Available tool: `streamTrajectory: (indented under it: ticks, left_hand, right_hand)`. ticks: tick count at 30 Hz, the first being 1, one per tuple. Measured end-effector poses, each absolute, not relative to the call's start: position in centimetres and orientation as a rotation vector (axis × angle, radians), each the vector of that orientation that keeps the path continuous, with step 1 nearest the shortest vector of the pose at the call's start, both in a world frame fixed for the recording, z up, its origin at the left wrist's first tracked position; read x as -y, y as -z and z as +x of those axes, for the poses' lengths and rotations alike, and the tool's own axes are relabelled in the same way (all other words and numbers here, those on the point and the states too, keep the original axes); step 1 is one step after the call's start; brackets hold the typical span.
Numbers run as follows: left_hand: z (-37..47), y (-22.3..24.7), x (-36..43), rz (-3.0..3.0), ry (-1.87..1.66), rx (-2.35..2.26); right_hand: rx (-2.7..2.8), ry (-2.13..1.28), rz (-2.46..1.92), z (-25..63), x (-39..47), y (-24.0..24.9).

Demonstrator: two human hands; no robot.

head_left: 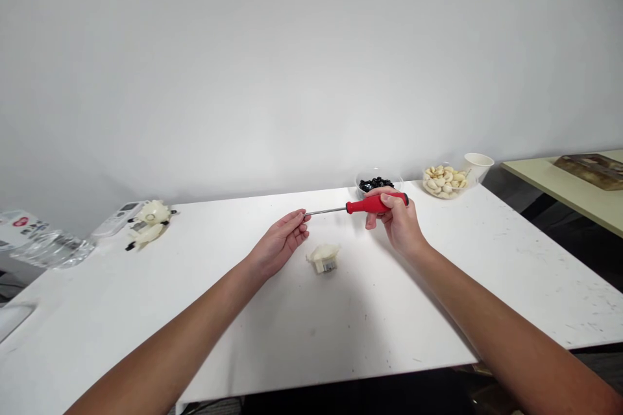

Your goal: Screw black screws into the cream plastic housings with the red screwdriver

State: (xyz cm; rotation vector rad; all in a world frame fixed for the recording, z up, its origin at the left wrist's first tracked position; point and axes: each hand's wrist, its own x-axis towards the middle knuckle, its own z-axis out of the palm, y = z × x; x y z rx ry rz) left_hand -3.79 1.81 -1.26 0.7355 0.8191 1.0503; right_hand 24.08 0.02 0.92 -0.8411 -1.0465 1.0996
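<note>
A red-handled screwdriver (370, 204) is held level above the white table, its metal shaft pointing left. My right hand (402, 224) wraps around the handle near its black end. At the shaft's tip, my left hand (287, 237) is closed in a pinch of thumb and forefinger; whether a small part sits between them and the tip is too small to tell. Below the shaft, between both hands, a cream plastic piece (324, 258) with a greyish part on its front lies on the table (311, 331), touched by neither hand.
Cream plastic parts with black ends (150, 217) lie at the left by a white remote control (119, 219) and a clear plastic bottle (53, 248). Along the back right stand a bowl of black pieces (374, 183), a bowl of cream pieces (444, 181) and a white cup (478, 165).
</note>
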Motion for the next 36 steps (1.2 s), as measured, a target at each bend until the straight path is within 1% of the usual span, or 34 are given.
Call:
streamTrajectory:
  ticks: [19,28,36]
  left_hand:
    - [-3.66,1.2,-1.75,0.753,-1.042,-0.807]
    - [-3.7,1.05,-1.76,0.776,-1.038,-0.814]
    - [-3.85,1.03,-1.86,0.747,-1.066,-0.814]
  right_hand:
    - [1.103,-1.068,-0.848,24.33,-0.22,-0.54]
    - [1.154,-1.069,-0.769,24.23,-0.21,-0.38]
    - [1.311,-1.018,-0.703,24.16,0.17,-0.5]
